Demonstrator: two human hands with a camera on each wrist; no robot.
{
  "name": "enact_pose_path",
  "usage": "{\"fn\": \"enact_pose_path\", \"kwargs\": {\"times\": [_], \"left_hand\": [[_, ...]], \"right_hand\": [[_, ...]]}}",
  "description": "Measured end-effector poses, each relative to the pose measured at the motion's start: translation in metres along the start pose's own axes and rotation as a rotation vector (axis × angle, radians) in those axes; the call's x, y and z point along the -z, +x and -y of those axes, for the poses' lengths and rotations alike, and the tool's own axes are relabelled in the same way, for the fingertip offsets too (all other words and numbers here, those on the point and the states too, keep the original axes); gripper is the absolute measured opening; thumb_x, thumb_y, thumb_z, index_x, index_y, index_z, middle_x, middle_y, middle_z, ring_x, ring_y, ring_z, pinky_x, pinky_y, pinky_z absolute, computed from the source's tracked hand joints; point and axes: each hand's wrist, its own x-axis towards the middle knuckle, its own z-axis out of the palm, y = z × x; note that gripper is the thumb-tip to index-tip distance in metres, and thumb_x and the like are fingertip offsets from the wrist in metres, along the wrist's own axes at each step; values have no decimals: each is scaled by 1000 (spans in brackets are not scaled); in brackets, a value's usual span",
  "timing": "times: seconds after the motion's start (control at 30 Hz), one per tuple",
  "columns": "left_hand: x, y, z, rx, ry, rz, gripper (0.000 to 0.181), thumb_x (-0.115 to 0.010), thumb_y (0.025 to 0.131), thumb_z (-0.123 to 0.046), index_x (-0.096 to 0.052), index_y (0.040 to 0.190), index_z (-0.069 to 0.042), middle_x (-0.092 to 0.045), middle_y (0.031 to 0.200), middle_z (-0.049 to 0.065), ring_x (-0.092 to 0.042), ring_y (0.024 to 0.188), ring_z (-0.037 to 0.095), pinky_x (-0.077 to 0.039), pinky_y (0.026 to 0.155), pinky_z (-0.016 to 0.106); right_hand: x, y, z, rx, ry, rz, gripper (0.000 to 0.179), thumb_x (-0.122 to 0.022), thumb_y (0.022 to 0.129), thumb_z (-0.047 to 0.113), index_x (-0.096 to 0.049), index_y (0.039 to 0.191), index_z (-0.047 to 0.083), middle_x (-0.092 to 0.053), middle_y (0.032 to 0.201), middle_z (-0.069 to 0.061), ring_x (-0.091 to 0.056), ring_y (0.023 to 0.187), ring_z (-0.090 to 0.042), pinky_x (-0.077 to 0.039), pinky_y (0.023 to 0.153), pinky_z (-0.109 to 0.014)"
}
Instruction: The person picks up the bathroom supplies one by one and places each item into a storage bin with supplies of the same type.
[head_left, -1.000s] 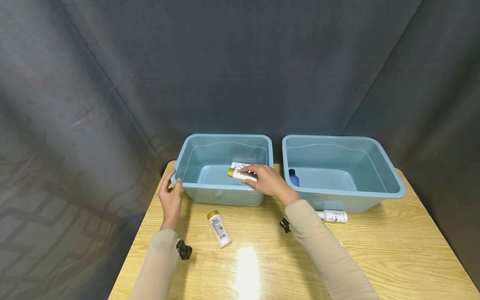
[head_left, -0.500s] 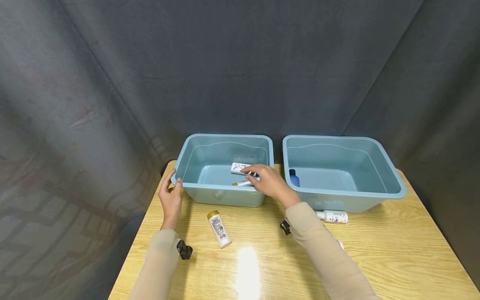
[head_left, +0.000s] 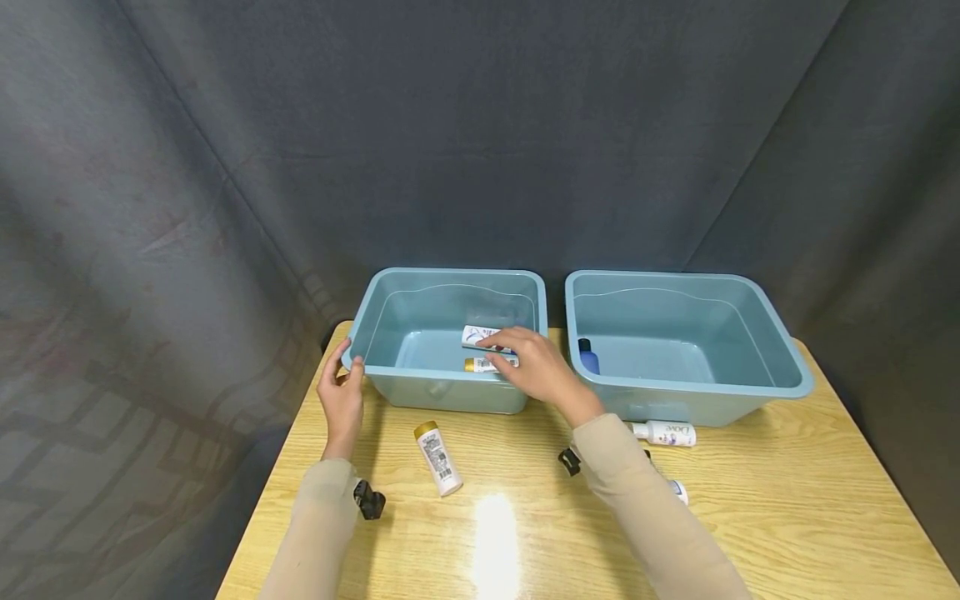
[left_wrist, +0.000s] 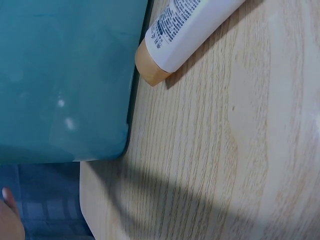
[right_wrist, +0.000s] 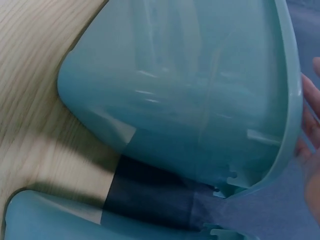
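Note:
My left hand (head_left: 343,408) grips the front left corner of the left blue-green bin (head_left: 420,373), thumb at the front rim and fingers along the side. Over that bin's right part, my right hand (head_left: 540,365) hangs with fingers spread and nothing held. Just under its fingertips a small white bottle with a gold cap (head_left: 480,365) lies in the bin. Behind it lies a white container with blue print (head_left: 476,334), partly covered by the fingers. On the table before the bin is another white bottle with a gold cap (head_left: 438,458), also seen in the left wrist view.
A second blue-green bin (head_left: 690,388) stands to the right, with a blue bottle (head_left: 588,358) at its left end. In front lies a white Dove bottle (head_left: 670,432). Another white item (head_left: 679,492) shows partly behind the right sleeve. A dark curtain (head_left: 480,150) hangs behind the table.
My right hand has let go of the small gold-capped bottle, which has dropped into the left bin and rolled slightly. The left hand has stayed at the bin's corner.

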Motion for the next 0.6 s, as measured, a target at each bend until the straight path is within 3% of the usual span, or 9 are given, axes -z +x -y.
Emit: {"fn": "enact_pose_path", "kwargs": {"times": [0.3, 0.6], "left_hand": [[0, 0, 1, -13, -12, 1, 41, -57, 98, -6, -56, 139, -1, -55, 133, 19, -49, 90, 15, -41, 68, 19], [1, 1, 5, -27, -27, 19, 41, -56, 99, -6, -55, 140, -1, -52, 137, 14, -46, 78, 15, -41, 65, 18]], "right_hand": [[-2, -2, 11, 159, 6, -82, 21, -74, 89, 10, -75, 110, 11, -72, 111, -3, -65, 105, -21, -52, 91, -37], [-6, -6, 24, 245, 7, -90, 20, -74, 89, 10, -75, 109, 11, -73, 110, -1, -65, 106, -20, -48, 98, -35]]}}
